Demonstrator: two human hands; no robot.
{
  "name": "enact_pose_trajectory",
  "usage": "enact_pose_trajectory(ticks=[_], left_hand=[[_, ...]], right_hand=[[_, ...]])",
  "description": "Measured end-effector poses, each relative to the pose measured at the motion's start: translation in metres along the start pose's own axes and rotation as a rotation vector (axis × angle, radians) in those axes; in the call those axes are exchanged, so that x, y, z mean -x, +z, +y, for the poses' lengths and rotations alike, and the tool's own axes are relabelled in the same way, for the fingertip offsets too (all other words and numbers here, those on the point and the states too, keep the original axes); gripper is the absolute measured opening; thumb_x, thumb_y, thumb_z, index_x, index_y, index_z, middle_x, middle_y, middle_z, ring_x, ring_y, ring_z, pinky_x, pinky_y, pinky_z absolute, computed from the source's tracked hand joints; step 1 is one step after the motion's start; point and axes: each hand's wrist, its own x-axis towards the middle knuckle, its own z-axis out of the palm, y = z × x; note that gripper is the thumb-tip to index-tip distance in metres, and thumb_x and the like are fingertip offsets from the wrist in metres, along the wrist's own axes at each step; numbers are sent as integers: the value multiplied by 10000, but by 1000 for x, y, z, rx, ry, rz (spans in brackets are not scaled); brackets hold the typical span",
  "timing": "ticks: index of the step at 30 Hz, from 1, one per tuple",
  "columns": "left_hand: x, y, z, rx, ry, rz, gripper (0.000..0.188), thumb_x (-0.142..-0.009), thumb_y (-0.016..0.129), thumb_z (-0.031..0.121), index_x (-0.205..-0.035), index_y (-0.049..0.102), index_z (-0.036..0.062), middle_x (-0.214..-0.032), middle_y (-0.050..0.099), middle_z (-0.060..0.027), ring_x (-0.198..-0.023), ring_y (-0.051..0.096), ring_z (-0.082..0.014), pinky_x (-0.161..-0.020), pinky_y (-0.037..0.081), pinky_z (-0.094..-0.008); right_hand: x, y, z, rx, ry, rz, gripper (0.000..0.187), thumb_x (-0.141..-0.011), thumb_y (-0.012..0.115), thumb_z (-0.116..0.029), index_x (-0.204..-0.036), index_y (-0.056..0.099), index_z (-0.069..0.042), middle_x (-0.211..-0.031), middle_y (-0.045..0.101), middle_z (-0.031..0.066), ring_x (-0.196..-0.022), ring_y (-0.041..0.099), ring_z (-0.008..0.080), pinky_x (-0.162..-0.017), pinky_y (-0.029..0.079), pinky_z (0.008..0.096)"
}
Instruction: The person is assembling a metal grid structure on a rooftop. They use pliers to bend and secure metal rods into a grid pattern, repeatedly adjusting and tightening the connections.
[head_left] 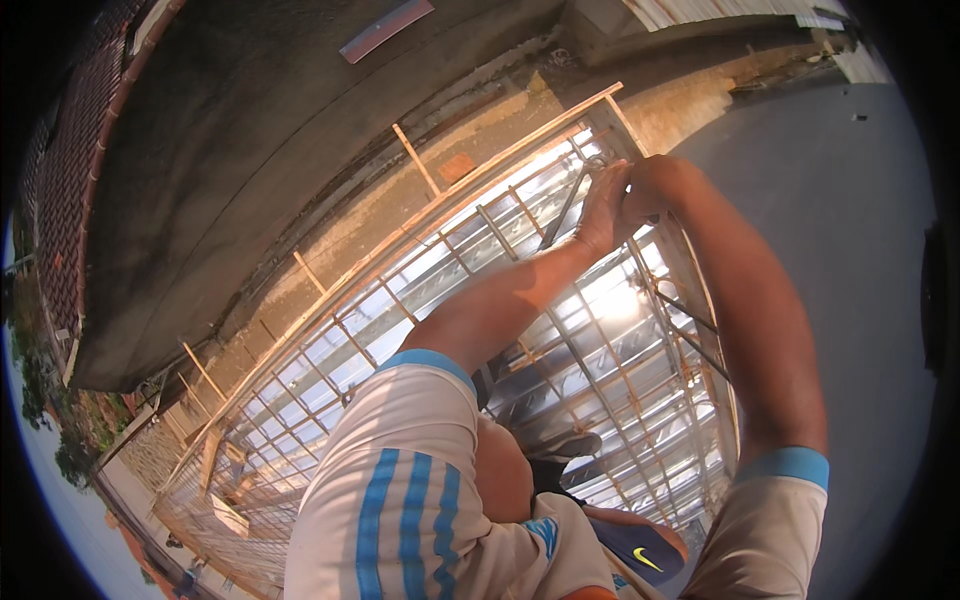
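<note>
Both my arms reach forward to the far corner of a steel bar mesh [590,365] laid over shiny ribbed metal sheets [615,300]. My left hand [607,205] is at the corner bars with its fingers curled; what they hold is hidden. Right against it, my right hand [652,188] bends inward at the wrist, closed, its fingertips mostly out of sight. A dark steel bar [566,208] slants down beside my left hand, with a curved end near the fingers. Just beyond the hands runs a wooden edge board [628,120].
Long timber edging [420,215] borders the mesh on the left, with wooden sticks [415,160] jutting outward. A grey wall-like surface [830,250] fills the right. Tiled roofing [65,210] lies far left. A dark shoe [582,445] stands among the bars below me.
</note>
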Motion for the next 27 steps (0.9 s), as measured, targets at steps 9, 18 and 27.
enact_pose_trajectory(ticks=[9, 18, 27], left_hand=[[-3, 13, 2, -373, 107, 5, 427, -649, 736, 212, -1002, 531, 88, -848, 579, -101, -882, 570, -305, -841, 407, -451], [-46, -3, 7, -300, -172, -212, 356, -694, 766, 250, -953, 574, 99, -915, 636, -118, -897, 583, -380, -869, 480, -410], [-9, 7, 10, -183, -28, -101, 550, -686, 781, 243, -1173, 552, 127, -1102, 597, -116, -1084, 556, -310, -1005, 380, -457]], right_hand=[[-17, 30, 58, -897, 66, -356, 378, -647, 634, -357, -800, 633, -11, -657, 622, 150, -481, 613, 271, -381, 445, 425], [17, 39, 5, 829, 57, 625, 447, -820, 623, -262, -1197, 562, -30, -894, 577, 53, -863, 576, 240, -569, 439, 395], [1, 29, 12, 259, 106, 352, 226, -742, 705, -209, -940, 741, -108, -947, 729, 52, -928, 704, 237, -688, 573, 433]])
